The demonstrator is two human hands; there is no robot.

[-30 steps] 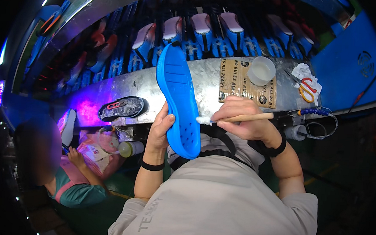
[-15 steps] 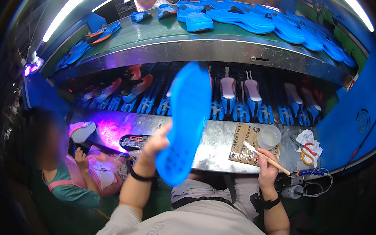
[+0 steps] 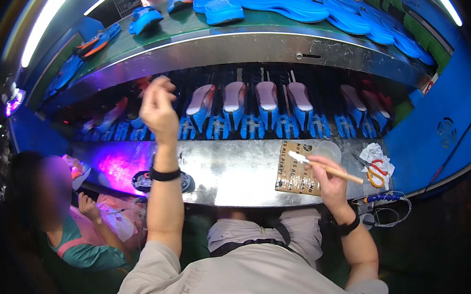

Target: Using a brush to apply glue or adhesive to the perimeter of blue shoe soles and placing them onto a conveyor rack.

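Observation:
My left hand (image 3: pixel 158 108) is raised over the bench, in front of the lower rack, with fingers loosely bent and nothing visible in them. Behind its wrist, a dark shoe-shaped piece (image 3: pixel 142 181) lies on the metal bench (image 3: pixel 234 171), partly hidden by my forearm. My right hand (image 3: pixel 330 183) grips the wooden handle of a brush (image 3: pixel 346 176), white bristles pointing left. Under the bristles is a piece of printed brown cardboard (image 3: pixel 292 179). A translucent tub (image 3: pixel 328 150) stands just beyond that hand.
Upturned shoes (image 3: pixel 267 95) with pale bottoms sit on blue holders in the lower rack. Blue soles (image 3: pixel 285 8) crowd the green upper belt (image 3: pixel 167 29). Pliers (image 3: pixel 375 175) lie on crumpled white paper (image 3: pixel 371 153) at right. A co-worker (image 3: pixel 90 230) sits at left.
The blue sole has left my left hand, which has moved up and left. My right hand still holds the brush, now turned nearer level. The whole view has shifted.

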